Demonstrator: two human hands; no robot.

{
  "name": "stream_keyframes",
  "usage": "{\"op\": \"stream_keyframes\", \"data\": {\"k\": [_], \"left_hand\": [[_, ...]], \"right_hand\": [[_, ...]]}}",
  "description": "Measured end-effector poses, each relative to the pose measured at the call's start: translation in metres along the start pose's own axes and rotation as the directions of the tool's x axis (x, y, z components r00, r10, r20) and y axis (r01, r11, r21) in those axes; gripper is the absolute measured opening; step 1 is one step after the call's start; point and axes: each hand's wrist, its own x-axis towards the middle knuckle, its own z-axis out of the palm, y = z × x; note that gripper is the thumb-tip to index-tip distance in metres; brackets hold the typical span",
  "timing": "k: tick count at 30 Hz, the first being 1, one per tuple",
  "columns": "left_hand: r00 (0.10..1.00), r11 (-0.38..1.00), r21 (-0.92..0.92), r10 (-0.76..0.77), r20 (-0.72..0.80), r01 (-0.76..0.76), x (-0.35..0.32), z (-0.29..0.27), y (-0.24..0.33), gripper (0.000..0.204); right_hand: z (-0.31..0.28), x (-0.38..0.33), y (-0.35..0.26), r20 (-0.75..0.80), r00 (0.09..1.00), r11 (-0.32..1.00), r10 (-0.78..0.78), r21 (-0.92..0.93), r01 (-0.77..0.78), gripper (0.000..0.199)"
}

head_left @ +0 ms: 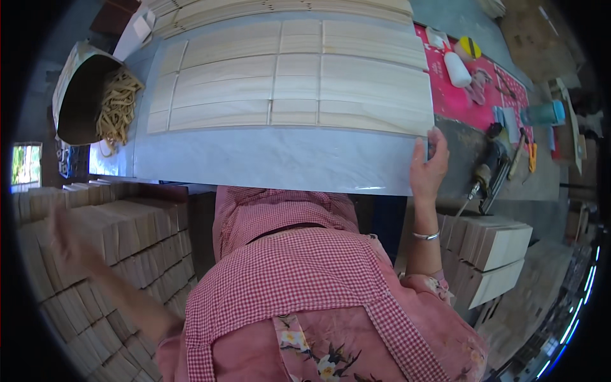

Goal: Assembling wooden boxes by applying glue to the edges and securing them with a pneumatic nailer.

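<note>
head view shows wooden boards (296, 76), long axis left to right.

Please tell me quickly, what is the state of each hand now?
Left hand: blurred, looks open, nothing visible in it.
Right hand: open, loosely curved, at a corner of the wooden boards; touch unclear.

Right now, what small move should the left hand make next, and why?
Perhaps bring the left hand to the stacked wood: blurred but apparently empty, it is stretched out on that side, while the right hand is at the near right corner of the pale boards.
</note>
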Motion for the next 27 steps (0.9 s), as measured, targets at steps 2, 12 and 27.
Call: {"op": "stream_keyframes", "data": {"k": [2,12,27], "left_hand": [[0.92,0.922,-0.068,-0.386,-0.065,0.382,-0.013,0.104,0.08,0.025],[0.781,0.683,-0.383,-0.503,0.37,0.622,-0.048,0.205,0.075,0.033],[0.649,0.845,0.296,0.077,0.757,-0.446,-0.029,0.254,-0.105,0.066]], "right_hand": [[-0.008,0.001,0.016,-0.007,1.0,0.999,0.005,-0.052,-0.006,0.046],[0.031,0.003,-0.035,0.339,0.872,0.889,-0.353,-0.169,0.426,0.054],[0.003,0.035,-0.049,0.555,0.773,0.766,-0.308,-0.336,0.547,0.038]]}}
